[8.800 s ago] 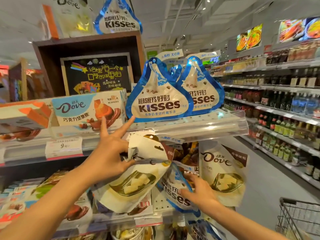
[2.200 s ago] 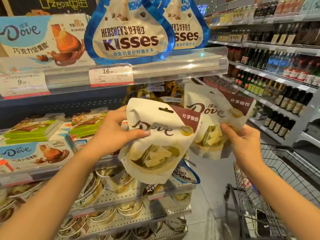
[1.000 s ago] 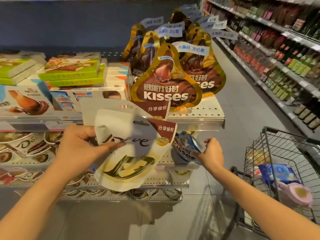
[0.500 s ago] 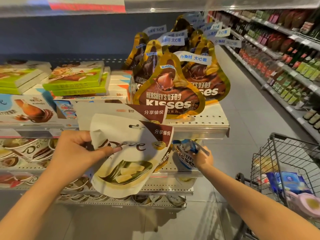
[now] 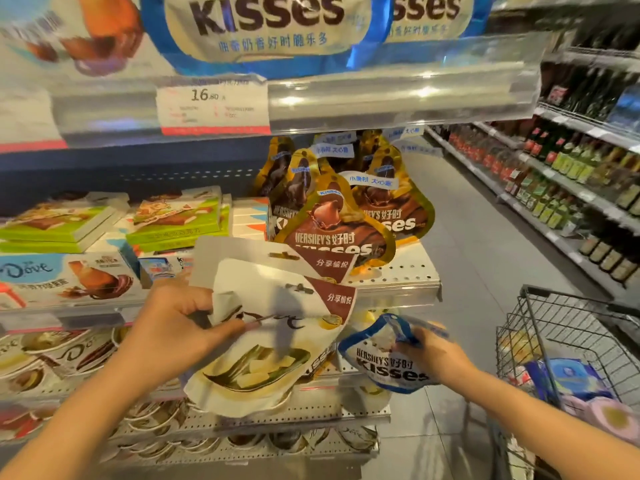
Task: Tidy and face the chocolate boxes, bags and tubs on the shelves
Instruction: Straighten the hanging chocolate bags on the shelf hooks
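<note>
Your left hand (image 5: 173, 327) is pinching two white Dove bags (image 5: 273, 327) just in front of the perforated shelf (image 5: 398, 282). Your right hand (image 5: 433, 355) is gripping a blue Kisses bag (image 5: 384, 365) below that shelf, with a wire cart (image 5: 568, 344) standing in the aisle to its right.

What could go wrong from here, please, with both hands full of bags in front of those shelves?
The left hand pinches two white Dove bags near their top edge only; the rear one could slip out and fall.
The right hand holds the blue Kisses bag over the aisle floor, off any shelf, so a loose grip might drop it.
Lifting the Dove bags could knock over the brown Kisses bags standing just behind.
</note>
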Motion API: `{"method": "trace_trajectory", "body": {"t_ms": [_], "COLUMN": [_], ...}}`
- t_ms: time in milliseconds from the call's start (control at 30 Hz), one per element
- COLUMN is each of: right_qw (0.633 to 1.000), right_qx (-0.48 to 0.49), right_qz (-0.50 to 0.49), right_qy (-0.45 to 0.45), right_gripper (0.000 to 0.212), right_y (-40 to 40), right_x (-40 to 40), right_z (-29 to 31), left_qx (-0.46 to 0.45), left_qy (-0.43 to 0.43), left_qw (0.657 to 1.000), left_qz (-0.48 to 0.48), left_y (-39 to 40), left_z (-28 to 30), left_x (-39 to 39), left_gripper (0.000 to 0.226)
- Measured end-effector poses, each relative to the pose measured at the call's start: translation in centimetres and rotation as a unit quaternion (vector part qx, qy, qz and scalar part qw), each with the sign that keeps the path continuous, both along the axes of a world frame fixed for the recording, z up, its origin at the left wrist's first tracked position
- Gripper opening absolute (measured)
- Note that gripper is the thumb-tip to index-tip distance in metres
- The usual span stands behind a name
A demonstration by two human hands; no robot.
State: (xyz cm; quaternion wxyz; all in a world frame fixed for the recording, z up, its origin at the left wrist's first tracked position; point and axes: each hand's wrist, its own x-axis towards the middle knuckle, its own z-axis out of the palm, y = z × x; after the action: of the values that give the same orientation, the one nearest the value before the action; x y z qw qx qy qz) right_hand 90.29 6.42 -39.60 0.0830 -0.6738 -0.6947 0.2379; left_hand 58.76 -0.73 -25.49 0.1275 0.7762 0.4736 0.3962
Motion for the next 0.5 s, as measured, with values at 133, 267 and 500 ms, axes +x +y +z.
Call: {"method": "trace_trajectory", "body": {"t_ms": [133, 267, 500], "right_qw": [1.0, 0.998, 0.969], "right_qx": [-0.008, 0.025, 0.207], "right_qz": [0.019, 0.015, 0.066], "right_qy": [-0.012, 0.056, 0.118], "right_gripper": [0.033, 0.036, 0.019], "right_y": [-1.9, -2.6, -2.3], "right_x": [0.0, -0.8, -2.3], "right_z": [5.1, 11.2, 19.8], "left_qx": [0.117, 0.225, 0.26], "left_qy": [0.101, 0.184, 0.187], "left_qw": [0.987, 0.956, 0.947], "left_qz": [-0.041, -0.048, -0.03], "left_y": [0.3, 1.7, 3.9], "left_z": [3.2, 6.0, 11.8], "left_x": [0.1, 0.3, 0.6], "left_gripper": [0.045, 0.008, 0.01]}}
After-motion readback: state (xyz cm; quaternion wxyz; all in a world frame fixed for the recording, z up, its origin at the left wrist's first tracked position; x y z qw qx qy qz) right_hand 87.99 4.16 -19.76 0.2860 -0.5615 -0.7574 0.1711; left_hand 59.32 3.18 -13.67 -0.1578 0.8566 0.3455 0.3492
